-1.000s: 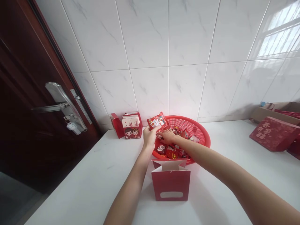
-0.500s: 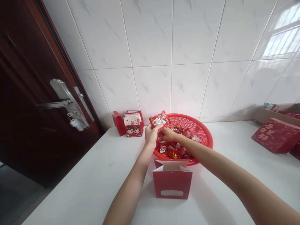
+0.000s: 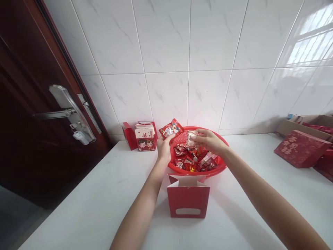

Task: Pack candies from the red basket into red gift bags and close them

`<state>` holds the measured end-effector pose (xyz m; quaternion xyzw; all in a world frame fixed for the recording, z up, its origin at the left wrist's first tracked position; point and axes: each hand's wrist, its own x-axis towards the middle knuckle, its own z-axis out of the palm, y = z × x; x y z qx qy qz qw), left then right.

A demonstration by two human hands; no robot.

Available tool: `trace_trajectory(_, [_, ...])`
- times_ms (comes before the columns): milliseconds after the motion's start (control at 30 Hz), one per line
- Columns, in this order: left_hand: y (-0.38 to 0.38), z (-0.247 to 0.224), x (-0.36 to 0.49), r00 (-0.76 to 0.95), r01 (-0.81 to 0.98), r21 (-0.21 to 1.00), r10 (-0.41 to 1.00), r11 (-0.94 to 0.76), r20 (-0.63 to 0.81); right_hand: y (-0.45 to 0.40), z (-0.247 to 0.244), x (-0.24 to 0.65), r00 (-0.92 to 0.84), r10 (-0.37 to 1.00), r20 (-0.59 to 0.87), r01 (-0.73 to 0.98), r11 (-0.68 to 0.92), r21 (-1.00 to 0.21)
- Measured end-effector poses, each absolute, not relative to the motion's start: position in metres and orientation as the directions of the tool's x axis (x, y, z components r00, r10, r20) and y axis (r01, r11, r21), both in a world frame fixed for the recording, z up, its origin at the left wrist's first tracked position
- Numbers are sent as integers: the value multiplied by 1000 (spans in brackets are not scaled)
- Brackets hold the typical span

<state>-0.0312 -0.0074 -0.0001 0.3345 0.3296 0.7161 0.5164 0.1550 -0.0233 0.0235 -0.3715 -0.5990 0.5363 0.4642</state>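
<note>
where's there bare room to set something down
Bare counter lies left of the left arm, toward the door, and between the basket and the tilted red box, beyond the right arm. Crowded: the basket of candies, with the left hand and right hand at it and the open box in front.

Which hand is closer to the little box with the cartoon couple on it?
Left. The left hand is just right of the cartoon-couple box; the right hand is farther right, over the red mesh basket.
</note>
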Motion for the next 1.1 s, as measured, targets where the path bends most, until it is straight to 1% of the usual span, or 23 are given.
trace_trajectory(67, [-9,0,-30,-213,-497,833,965,-242,154,-38,21,156,-249,953,170,-131,141,-981])
trace_trajectory(200, [-13,1,-29,-161,-452,863,972,-228,172,-56,21,150,-183,955,234,-138,211,-968])
trace_trajectory(367, [-14,0,-29,-67,-455,874,985,-170,156,-63,21,145,-189,944,269,-182,236,-955])
trace_trajectory(633, [-11,-8,-32,159,-317,938,967,-142,200,-54,10,147,-157,962,224,-196,192,-962])
trace_trajectory(833, [-17,-5,-31,213,-292,942,948,-168,235,-54,7,148,-159,966,202,-171,174,-970])
trace_trajectory(967, [-19,-3,-30,242,-309,943,949,-124,204,-54,8,147,-174,962,211,-166,183,-969])
trace_trajectory(1100, [-19,-5,-31,306,-270,955,929,-124,208,-54,8,148,-189,956,223,-154,195,-969])
